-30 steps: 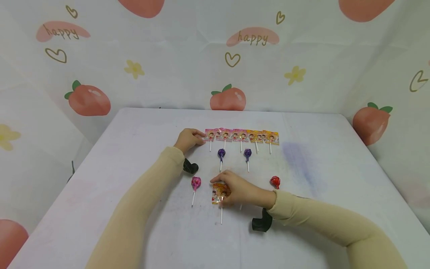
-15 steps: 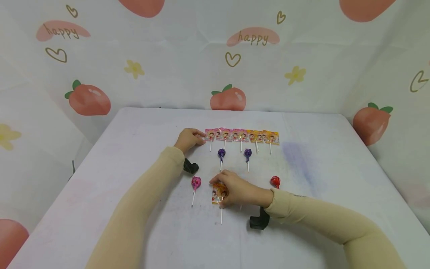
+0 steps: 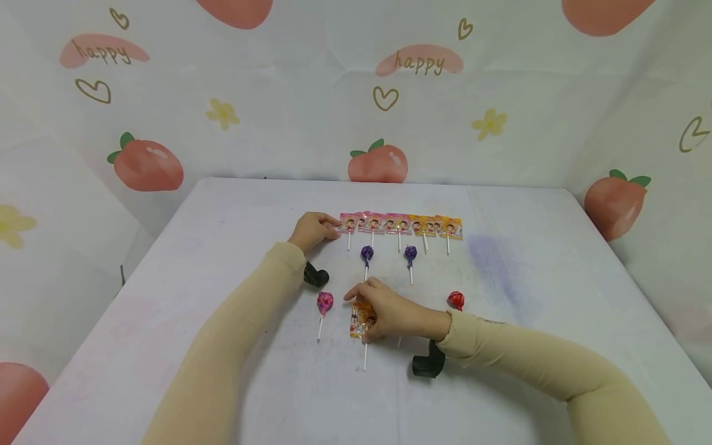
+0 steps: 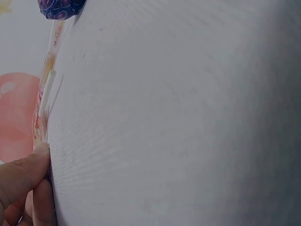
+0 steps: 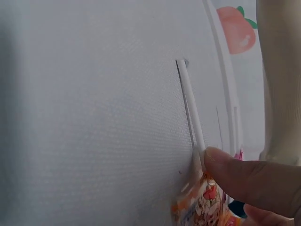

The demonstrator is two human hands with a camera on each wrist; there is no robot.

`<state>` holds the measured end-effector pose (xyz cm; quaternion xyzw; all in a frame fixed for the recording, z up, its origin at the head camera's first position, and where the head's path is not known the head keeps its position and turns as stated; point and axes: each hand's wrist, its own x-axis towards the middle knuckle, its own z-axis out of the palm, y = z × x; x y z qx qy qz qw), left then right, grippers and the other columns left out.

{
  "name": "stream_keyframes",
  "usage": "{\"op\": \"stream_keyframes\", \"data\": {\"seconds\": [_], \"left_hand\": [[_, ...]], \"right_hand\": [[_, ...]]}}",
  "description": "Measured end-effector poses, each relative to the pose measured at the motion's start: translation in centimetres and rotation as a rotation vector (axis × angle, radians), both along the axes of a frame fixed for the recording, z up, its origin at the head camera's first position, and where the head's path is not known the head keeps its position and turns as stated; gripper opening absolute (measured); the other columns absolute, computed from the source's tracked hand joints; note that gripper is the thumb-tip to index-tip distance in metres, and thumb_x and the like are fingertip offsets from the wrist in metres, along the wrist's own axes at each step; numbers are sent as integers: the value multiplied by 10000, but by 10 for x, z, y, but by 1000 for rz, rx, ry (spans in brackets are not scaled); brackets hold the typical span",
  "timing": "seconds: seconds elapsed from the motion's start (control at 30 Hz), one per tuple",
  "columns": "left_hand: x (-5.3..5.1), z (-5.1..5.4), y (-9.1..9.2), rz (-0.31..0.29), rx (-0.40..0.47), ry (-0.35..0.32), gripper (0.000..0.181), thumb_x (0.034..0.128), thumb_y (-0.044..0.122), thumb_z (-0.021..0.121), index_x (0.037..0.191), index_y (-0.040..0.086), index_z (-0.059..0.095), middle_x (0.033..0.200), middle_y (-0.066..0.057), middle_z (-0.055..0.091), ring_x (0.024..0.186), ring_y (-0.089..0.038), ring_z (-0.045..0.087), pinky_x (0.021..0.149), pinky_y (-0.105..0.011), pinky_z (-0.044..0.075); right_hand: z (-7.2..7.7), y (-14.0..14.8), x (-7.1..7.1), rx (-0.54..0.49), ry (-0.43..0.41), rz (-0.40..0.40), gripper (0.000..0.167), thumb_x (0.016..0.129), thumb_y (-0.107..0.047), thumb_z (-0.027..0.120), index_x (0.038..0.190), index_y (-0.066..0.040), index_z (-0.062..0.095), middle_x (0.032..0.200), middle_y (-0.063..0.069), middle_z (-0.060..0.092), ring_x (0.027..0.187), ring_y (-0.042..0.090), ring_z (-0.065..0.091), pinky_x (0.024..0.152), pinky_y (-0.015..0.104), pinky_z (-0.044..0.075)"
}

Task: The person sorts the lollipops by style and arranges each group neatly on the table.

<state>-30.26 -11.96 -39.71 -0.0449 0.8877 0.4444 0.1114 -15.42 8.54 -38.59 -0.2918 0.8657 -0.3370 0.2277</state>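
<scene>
In the head view my left hand [image 3: 313, 232] is at the left end of a row of flat-wrapped lollipops, pinching the edge of the leftmost pink-wrapped lollipop [image 3: 348, 224]. The left wrist view has its thumb [image 4: 28, 172] against the wrapper. Nearer the front, my right hand [image 3: 392, 314] arches over an orange-wrapped lollipop [image 3: 358, 320], holding it between thumb and fingers. Its white stick [image 5: 190, 103] points toward the front, and the thumb lies where stick and wrapper meet. Part of that wrapper is hidden under the hand.
Two purple lollipops [image 3: 410, 253] lie below the row. A pink lollipop [image 3: 325, 303] is left of my right hand; a red lollipop [image 3: 456, 300] lies beyond the right forearm. Another stick [image 3: 399, 342] shows under the right wrist. Black wrist pieces [image 3: 428, 366] are on both wrists.
My right hand has shifted slightly left, and the orange-wrapped lollipop's stick has moved a little left with it. The left hand has stayed where it was.
</scene>
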Motion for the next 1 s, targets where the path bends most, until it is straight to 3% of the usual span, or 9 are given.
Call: {"op": "stream_keyframes", "data": {"seconds": [0.27,0.47,1.0], "left_hand": [[1,0,0,-7,-13,2,276,838,144,750,1110,120,714,911,-46,631,836,-170,502,784,-275,398],[1,0,0,-1,2,6,273,836,144,752,1105,115,715,885,-42,635,818,-166,509,779,-271,401],[0,-2,-1,1,7,1,274,836,147,752,1106,116,712,898,-45,624,839,-175,506,796,-283,401]], "right_hand": [[5,1,0,-23,58,37,580,725,-34,829,1236,-115,566,1133,62,495,1038,171,485,904,329,473],[14,5,-1,-52,74,64,529,744,-47,822,1209,-111,579,1138,33,554,1049,154,504,932,332,470],[19,11,-4,-182,140,50,457,724,-148,841,1130,-122,632,1051,-21,663,976,106,590,906,268,486]]}}
